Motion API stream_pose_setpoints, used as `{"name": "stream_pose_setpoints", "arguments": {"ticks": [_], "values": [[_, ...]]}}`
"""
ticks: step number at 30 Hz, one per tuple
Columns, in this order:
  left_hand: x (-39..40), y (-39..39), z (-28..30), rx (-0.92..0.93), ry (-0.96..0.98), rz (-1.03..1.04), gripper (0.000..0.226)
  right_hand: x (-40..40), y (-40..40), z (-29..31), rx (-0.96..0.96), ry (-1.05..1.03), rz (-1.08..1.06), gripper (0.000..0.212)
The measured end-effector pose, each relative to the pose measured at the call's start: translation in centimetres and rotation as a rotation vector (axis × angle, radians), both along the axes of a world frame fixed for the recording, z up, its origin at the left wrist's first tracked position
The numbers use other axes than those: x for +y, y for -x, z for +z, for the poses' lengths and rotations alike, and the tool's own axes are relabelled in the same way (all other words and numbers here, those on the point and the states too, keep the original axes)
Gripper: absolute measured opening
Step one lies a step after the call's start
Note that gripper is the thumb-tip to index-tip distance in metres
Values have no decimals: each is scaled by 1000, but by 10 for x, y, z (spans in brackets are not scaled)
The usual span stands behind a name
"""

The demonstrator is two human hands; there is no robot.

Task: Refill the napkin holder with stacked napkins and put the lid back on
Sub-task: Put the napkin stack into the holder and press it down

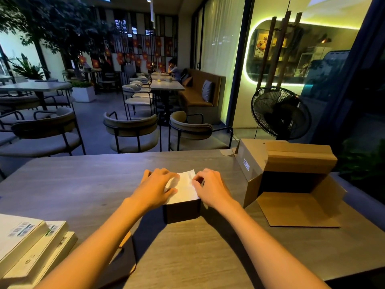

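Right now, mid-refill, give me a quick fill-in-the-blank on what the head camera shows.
1. Both hands, left hand and right hand, press on the white ____ in the dark napkin holder.
2. The open cardboard box lies to the holder's ____.
3. The napkin holder's top is ____, no lid on it.
4. Flat white boxes are stacked at the table's near-____ corner.

Missing words: napkins; right; open; left

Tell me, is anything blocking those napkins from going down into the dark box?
Nothing visible does. The white napkins already sit in the open top of the napkin holder, with both hands, left and right, resting on them.
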State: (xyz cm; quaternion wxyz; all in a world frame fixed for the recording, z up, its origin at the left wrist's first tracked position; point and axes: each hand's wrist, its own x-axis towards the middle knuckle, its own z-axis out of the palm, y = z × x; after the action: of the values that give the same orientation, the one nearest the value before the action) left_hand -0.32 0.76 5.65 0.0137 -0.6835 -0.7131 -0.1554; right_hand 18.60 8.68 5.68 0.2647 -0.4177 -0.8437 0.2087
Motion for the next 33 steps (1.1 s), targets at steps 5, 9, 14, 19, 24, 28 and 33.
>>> {"name": "stream_pose_setpoints", "arguments": {"ticks": [5, 9, 14, 19, 24, 28, 33], "values": [[4, -4, 1, 39, -69, -5, 43, 1, 1, 1, 12, 40, -9, 11], [9, -1, 1, 115, 0, 5, 49, 0, 3, 5, -42, 75, -31, 13], [14, 5, 5, 144, 61, 9, 44, -13, 9, 23, -199, -225, 16, 23], [15, 10, 15, 172, 306, -2, 50, -14, 29, 48, -435, 44, 234, 39], [6, 7, 28, 262, 150, -5, 50, -10, 43, 58, -840, -35, 207, 55], [4, -3, 29, 232, 131, -42, 46, -18, 48, 53, -902, -61, 184, 41], [6, 6, 26, 278, 374, 47, 54, -20, 46, 56, -896, -60, 162, 37]]}}
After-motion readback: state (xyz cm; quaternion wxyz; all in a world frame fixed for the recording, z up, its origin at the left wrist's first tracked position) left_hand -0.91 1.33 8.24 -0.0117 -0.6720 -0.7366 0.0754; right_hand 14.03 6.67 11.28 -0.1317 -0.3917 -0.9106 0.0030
